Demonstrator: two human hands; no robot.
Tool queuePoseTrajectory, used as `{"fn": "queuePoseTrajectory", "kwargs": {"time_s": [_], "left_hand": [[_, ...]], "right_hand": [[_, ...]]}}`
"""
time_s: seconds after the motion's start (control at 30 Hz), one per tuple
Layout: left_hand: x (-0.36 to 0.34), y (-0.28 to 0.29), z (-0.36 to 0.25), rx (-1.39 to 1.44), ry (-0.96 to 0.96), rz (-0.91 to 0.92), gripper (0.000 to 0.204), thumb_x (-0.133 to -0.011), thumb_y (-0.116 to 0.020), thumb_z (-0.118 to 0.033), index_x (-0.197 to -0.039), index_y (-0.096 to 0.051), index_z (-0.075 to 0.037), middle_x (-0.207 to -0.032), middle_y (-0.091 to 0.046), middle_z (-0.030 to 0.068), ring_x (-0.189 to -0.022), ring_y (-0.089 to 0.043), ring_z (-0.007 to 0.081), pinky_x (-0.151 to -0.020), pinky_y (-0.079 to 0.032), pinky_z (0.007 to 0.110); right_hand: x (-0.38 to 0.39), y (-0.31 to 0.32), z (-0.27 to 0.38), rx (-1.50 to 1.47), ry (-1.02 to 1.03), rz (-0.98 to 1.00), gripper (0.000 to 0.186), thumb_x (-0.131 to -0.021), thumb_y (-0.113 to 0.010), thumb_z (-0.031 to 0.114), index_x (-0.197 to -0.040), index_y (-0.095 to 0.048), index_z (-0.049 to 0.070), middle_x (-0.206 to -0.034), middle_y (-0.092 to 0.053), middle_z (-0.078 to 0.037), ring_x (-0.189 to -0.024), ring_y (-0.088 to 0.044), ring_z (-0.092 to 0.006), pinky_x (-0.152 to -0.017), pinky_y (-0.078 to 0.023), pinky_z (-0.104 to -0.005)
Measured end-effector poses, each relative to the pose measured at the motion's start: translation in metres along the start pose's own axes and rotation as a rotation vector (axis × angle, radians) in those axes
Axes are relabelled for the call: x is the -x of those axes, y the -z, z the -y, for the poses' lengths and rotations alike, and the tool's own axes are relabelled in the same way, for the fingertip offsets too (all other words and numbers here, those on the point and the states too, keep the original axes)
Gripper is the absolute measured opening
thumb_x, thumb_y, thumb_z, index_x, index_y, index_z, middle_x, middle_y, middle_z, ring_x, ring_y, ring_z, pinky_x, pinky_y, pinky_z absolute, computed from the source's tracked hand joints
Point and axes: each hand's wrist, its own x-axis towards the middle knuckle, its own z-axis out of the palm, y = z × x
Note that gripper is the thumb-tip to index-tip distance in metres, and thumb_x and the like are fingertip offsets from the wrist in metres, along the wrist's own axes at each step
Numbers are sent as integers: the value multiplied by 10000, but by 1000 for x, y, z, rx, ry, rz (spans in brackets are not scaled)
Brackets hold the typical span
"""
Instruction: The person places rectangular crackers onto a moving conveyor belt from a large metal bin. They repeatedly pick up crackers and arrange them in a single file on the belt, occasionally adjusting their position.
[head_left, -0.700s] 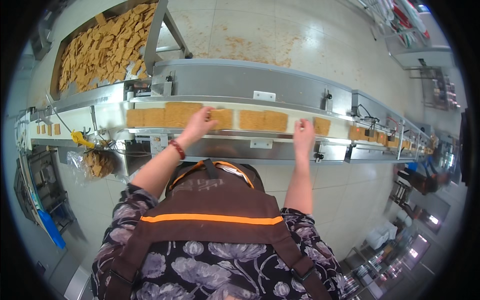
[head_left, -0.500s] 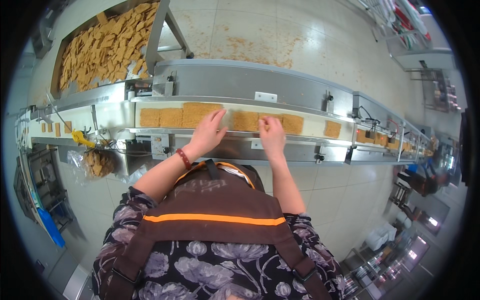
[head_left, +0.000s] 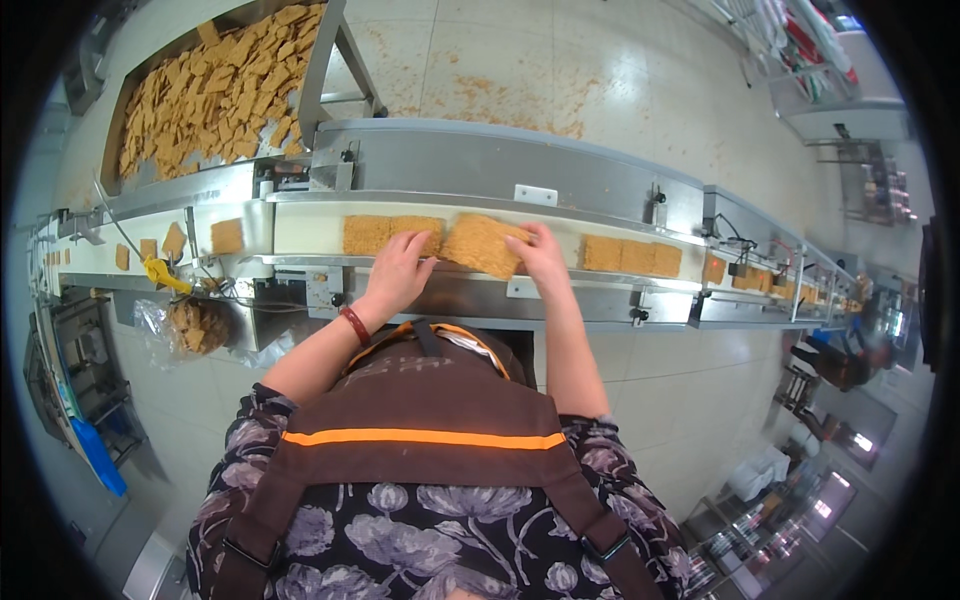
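Note:
On the white conveyor belt [head_left: 305, 230], my right hand [head_left: 538, 255] grips a thick golden biscuit square [head_left: 480, 243] by its right side, holding it askew, partly over the belt's near rail. My left hand [head_left: 405, 262] is open, its fingertips on the near part of two flat biscuit squares [head_left: 370, 232] just left of that piece, thumb apart. Right of my hands lies a row of three similar squares [head_left: 625, 255]. Smaller loose pieces [head_left: 226, 236] lie farther left on the belt.
A metal bin [head_left: 335, 35] heaped with broken biscuits stands back left. A yellow tool [head_left: 165, 275] and a plastic bag of pieces [head_left: 195, 325] are at the near left. The line continues right through machinery [head_left: 760, 270]. Another person [head_left: 840, 360] is at the far right.
The biscuit rows have shifted rightward and more pieces have come in on the left. My right hand has moved left and now grips the larger square, which has turned askew.

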Motion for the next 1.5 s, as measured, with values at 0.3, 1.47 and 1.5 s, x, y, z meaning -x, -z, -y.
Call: {"fn": "queuePoseTrajectory", "kwargs": {"time_s": [0.3, 1.47, 1.5], "left_hand": [[-39, -12, -65, 827, 400, 272, 307, -910, -619, -103, -1190, -538, -6, -1019, -658, 124, -899, -636, 172, -728, -530, 302], [46, 91, 161, 841, 684, -331, 270, -943, -600, -169, -1190, -570, -62, -889, -654, 53, -745, -581, 93, -599, -478, 235], [42, 86, 160, 783, 754, -307, 266, -936, -603, -158, -1184, -579, -66, -856, -640, 43, -727, -573, 95, -598, -478, 247]], "right_hand": [[50, 51, -9, 329, 142, -181, 295, -901, -654, 186, -1108, -574, -7, -917, -666, -64, -794, -625, -120, -665, -513, -270], [4, 12, -25, 56, 101, 15, 269, -959, -588, 209, -1124, -599, -3, -889, -648, -37, -713, -600, -81, -617, -473, -205], [-2, 1, -28, 27, 102, 48, 248, -961, -583, 198, -1122, -602, 10, -878, -644, -29, -711, -598, -82, -612, -474, -215]]}}
